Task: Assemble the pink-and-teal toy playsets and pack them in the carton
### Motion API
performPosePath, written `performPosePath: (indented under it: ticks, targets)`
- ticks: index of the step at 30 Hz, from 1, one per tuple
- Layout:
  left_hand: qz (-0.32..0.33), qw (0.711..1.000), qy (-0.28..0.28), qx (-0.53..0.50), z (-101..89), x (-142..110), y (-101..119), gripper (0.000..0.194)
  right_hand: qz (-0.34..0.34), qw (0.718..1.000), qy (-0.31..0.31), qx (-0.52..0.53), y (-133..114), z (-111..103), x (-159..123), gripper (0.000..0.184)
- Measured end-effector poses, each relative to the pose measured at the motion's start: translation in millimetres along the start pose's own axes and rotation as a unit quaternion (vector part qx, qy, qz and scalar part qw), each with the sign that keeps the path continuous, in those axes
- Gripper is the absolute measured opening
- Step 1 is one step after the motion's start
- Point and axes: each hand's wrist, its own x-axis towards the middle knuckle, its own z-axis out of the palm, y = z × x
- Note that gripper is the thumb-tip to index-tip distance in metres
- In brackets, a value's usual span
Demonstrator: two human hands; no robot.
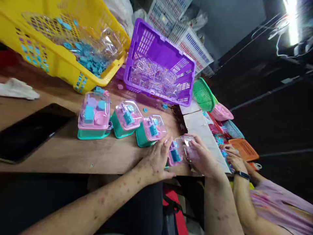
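Both my hands meet at the table's near edge around one small toy set. My left hand (pixel 156 160) has its fingers closed round the pink tray with blue pieces (pixel 174 154). My right hand (pixel 202 156) grips the clear plastic dome lid (pixel 185 146) over that tray. Just beyond my left hand stand three finished sets in a row, each a green base under a clear pink-tinted lid (pixel 94 117), (pixel 127 118), (pixel 151 129).
A yellow basket (pixel 58 62) of blue pieces and a purple basket (pixel 176 62) of clear lids stand at the back. A black phone (pixel 29 132) lies left. Another person's hands (pixel 232 155) work at the right beside green, pink and orange baskets.
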Motion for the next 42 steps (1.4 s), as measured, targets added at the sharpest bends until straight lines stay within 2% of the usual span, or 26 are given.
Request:
performPosePath:
  ticks: [5, 8, 10, 14, 17, 20, 23, 30, 37, 42]
  targets:
    - [-0.116, 0.992, -0.003, -0.044, 22.2, 3, -21, 0.146, -0.039, 0.997, 0.050, -0.051, 16, 13, -9, 0.050]
    - [-0.127, 0.990, -0.016, -0.058, 21.2, 3, -24, 0.141, -0.104, 0.985, 0.061, -0.121, 19, 15, -10, 0.053]
    - [-0.116, 0.992, -0.021, -0.054, 16.8, 4, -22, 0.133, -0.152, 0.968, 0.066, -0.191, 16, 14, -12, 0.056]
    - [-0.114, 0.993, -0.015, -0.038, 11.0, 6, -16, 0.123, -0.245, 0.906, 0.100, -0.329, 3, 12, -19, 0.050]
    - [-0.110, 0.993, -0.016, -0.041, 11.0, 7, -15, 0.121, -0.319, 0.883, 0.128, -0.319, -5, 20, -22, 0.046]
    - [-0.116, 0.992, -0.014, -0.049, 10.9, 7, -15, 0.121, -0.368, 0.862, 0.084, -0.338, -6, 34, -17, 0.044]
    - [-0.124, 0.990, -0.016, -0.061, 9.3, 7, -15, 0.122, -0.380, 0.827, 0.031, -0.413, 1, 41, -8, 0.040]
    - [-0.109, 0.991, -0.013, -0.073, 8.2, 7, -17, 0.121, -0.408, 0.782, 0.025, -0.471, 8, 29, -9, 0.043]
    - [-0.126, 0.990, -0.024, -0.064, 7.0, 7, -15, 0.118, -0.351, 0.765, -0.017, -0.539, -6, 35, -11, 0.050]
    - [-0.136, 0.988, -0.029, -0.060, 4.9, 9, -12, 0.115, -0.358, 0.745, -0.020, -0.562, -11, 41, -10, 0.047]
